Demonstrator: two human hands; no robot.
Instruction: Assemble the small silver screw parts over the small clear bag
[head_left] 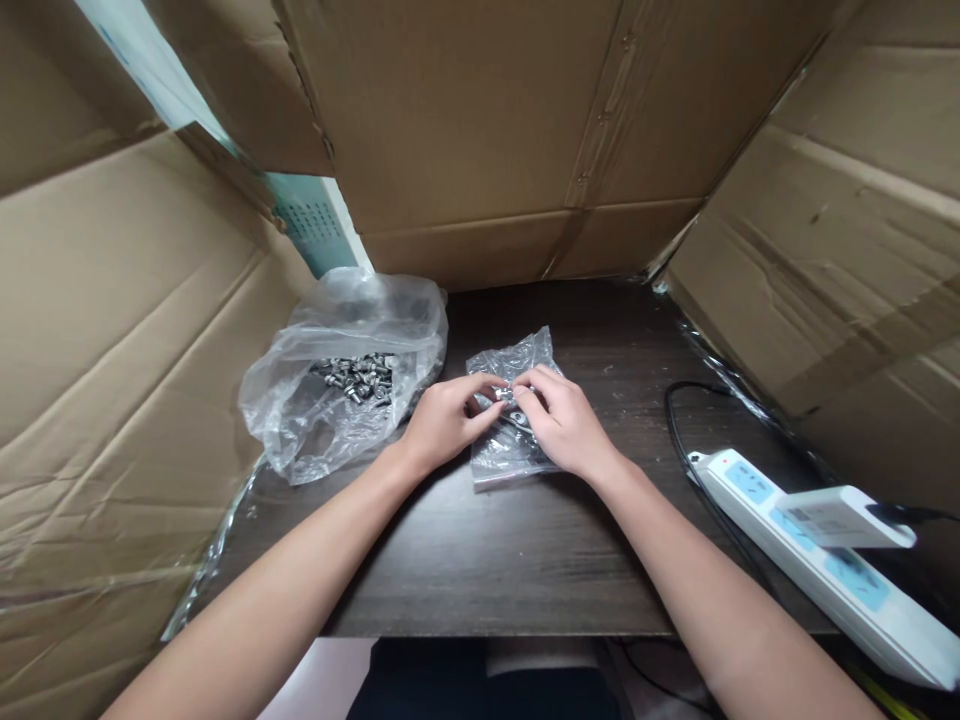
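My left hand (pixel 448 420) and my right hand (pixel 562 418) meet over a small clear plastic bag (pixel 499 470) lying on the dark table. Between the fingertips of both hands is a small shiny metal fastener (pixel 504 395), partly covered by the fingers; its exact kind is hard to make out. Thumb and fingers of each hand are pinched together on it. More metal parts (pixel 517 422) show in the small bag just below the hands. To the left stands a large, open clear plastic bag (pixel 289 375) with a pile of metal bolts (pixel 360 378) inside.
Cardboard walls (pixel 480 120) enclose the table (pixel 480 570) at the back and both sides. A white power strip (pixel 795 560) with a plugged-in white adapter (pixel 847 517) lies at the right, beside a black cable (pixel 675 425). The table's front edge is close to my body.
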